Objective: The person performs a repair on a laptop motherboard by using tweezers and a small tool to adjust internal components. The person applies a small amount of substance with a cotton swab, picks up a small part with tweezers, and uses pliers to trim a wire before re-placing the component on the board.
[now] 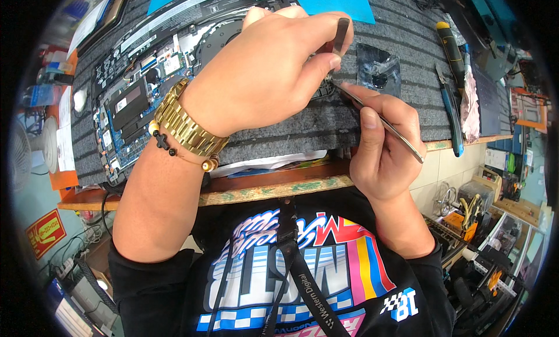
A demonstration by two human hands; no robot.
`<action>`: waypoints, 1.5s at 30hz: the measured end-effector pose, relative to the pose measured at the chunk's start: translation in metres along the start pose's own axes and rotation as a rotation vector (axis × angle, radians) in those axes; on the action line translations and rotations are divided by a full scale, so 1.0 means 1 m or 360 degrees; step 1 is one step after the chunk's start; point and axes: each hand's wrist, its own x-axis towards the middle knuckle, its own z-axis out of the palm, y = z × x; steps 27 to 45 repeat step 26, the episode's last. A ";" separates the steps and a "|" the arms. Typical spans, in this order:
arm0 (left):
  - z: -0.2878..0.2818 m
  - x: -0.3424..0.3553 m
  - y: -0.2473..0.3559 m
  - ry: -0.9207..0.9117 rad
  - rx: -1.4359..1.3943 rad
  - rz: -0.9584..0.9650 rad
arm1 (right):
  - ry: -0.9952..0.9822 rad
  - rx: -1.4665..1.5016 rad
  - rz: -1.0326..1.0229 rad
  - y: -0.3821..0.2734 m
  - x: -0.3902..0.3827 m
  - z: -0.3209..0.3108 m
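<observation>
My left hand (256,75) reaches across the opened laptop (125,110), a gold watch on its wrist. Between its thumb and forefinger it pinches a dark, flat, slim tool (342,35), whose top end stands up past the fingers. My right hand (387,145) is closed around a thin metal tool (396,130) that looks like tweezers, its tip pointing up and left. Both tools meet at a small black part (324,91) on the grey striped mat, mostly hidden behind my left thumb. The laptop's fan (218,43) is partly covered by my left hand.
Beyond the laptop lies a blue sheet (343,2). A clear plastic bag (378,69) rests right of my hands. Farther right are blue-handled pliers (448,110), a yellow-and-black screwdriver (450,48) and a crumpled foil strip (470,110). The worn wooden table edge (273,188) runs before me.
</observation>
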 end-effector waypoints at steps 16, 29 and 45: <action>0.001 -0.002 -0.002 0.0069 0.0113 0.0130 | -0.0183 -0.0155 -0.0223 -0.003 0.001 0.001; -0.002 -0.001 -0.003 0.0010 0.0070 0.0049 | -0.0035 -0.0112 -0.0272 0.004 0.003 0.008; -0.002 -0.001 -0.003 0.0010 0.0070 0.0049 | -0.0035 -0.0112 -0.0272 0.004 0.003 0.008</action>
